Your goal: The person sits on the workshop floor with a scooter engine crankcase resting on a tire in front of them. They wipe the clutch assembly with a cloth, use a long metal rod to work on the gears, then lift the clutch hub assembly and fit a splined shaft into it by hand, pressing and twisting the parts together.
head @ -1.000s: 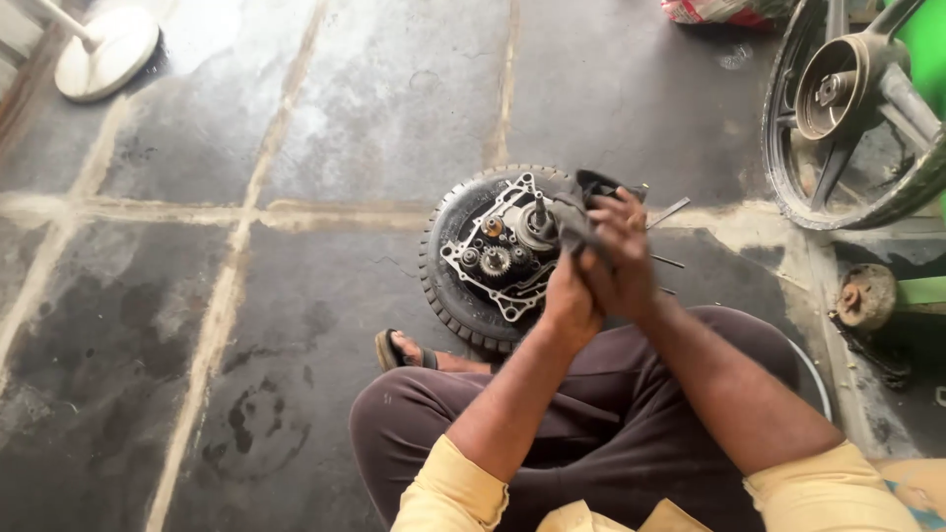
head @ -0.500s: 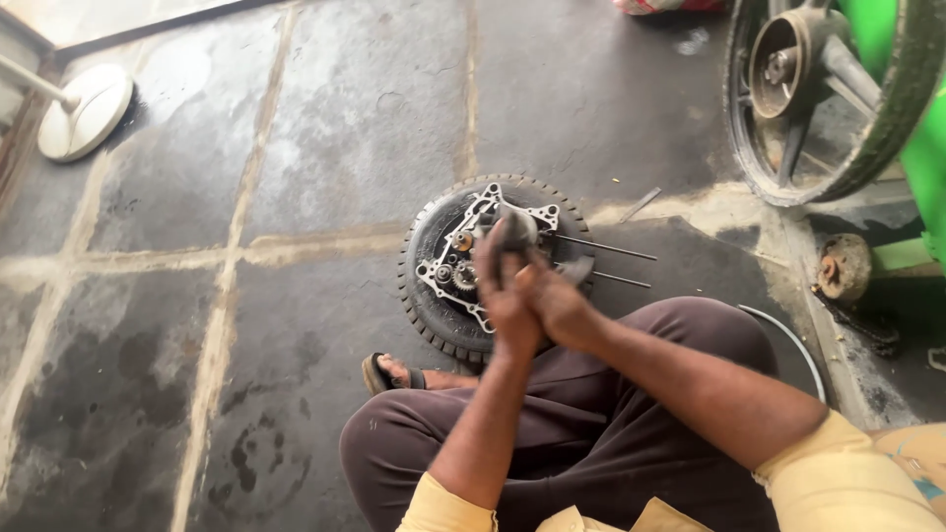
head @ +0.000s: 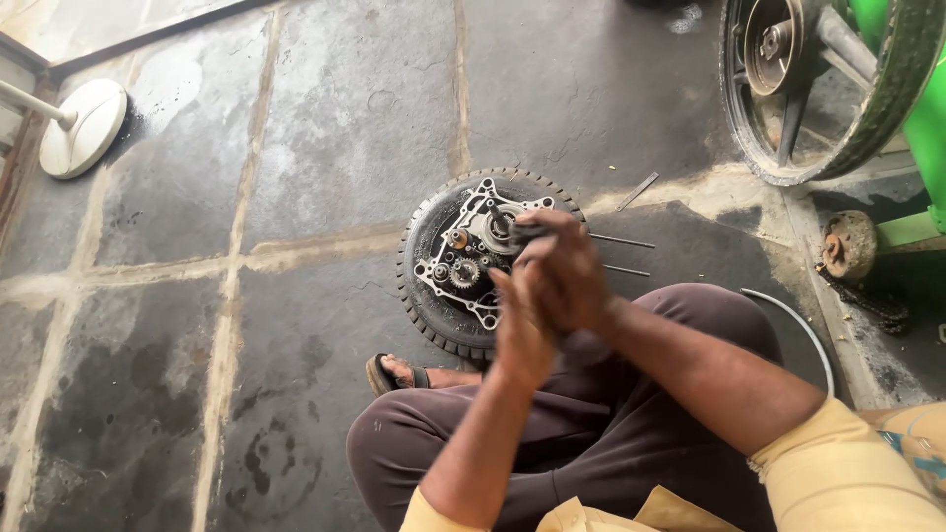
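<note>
Now your hands have come together over the engine casing (head: 471,258), which lies with its gears up on a small tyre (head: 426,296) on the stone floor. Your right hand (head: 564,268) presses against your left hand (head: 520,330), fingers curled close (whether they still grip the dark piece held earlier, I cannot tell).

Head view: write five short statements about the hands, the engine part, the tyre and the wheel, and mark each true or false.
1. The engine part lies inside a tyre. True.
2. The left hand and right hand are far apart. False: they are pressed together.
3. A wheel stands at upper right. True.
4. The floor is wooden planks. False: dark stone slabs.
5. Thin rods lie right of the tyre. True.
</note>
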